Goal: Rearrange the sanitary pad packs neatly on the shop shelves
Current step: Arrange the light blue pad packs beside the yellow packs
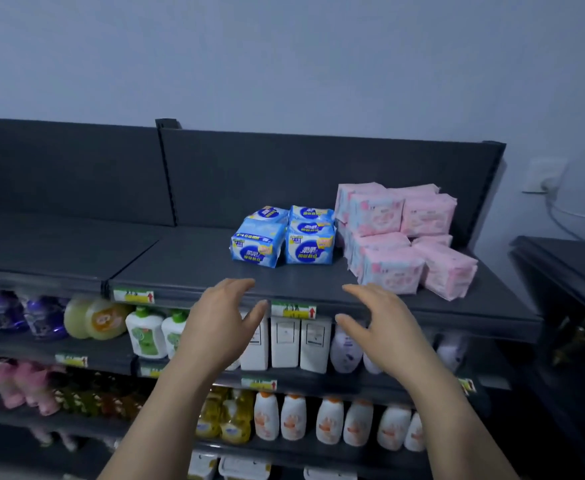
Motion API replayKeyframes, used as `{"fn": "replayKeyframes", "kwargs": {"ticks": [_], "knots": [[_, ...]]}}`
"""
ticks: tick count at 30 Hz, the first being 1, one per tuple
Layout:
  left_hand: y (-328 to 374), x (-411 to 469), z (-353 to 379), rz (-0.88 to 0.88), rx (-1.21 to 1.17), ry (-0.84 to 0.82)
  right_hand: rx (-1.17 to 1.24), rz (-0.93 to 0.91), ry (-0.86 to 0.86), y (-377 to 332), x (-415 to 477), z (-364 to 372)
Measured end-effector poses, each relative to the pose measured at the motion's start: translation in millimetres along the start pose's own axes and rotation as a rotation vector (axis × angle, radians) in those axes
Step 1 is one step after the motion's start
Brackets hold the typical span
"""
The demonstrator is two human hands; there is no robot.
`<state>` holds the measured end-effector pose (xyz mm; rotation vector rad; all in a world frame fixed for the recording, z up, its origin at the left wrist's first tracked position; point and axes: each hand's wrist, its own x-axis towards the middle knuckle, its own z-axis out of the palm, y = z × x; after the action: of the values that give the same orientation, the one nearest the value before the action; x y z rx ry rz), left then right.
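Several blue pad packs stand in a small cluster on the dark top shelf. To their right, several pink pad packs are stacked two high, the front right ones leaning askew. My left hand and my right hand hover in front of the shelf's front edge, below the blue packs. Both have relaxed, spread fingers and hold nothing. Neither touches a pack.
The left part of the top shelf is bare. Lower shelves hold white bottles, green-and-white pump bottles, purple bottles and orange-capped bottles. A dark counter stands at the right. A wall socket is above it.
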<state>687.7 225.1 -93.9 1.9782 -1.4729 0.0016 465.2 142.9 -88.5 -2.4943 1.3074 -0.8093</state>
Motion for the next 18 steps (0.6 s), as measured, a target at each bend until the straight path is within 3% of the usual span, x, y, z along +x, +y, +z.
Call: {"fn": "replayKeyframes", "kwargs": {"ticks": [7, 13, 18], "knots": [[-26, 74, 35, -0.020, 0.022, 0.020, 0.015, -0.005, -0.044, 22, 73, 32], [-52, 163, 55, 0.129, 0.109, 0.004, -0.036, 0.021, -0.016, 30, 132, 51], [-72, 238, 63, 0.171, 0.297, -0.195, -0.039, 0.098, -0.006, 31, 174, 66]]}}
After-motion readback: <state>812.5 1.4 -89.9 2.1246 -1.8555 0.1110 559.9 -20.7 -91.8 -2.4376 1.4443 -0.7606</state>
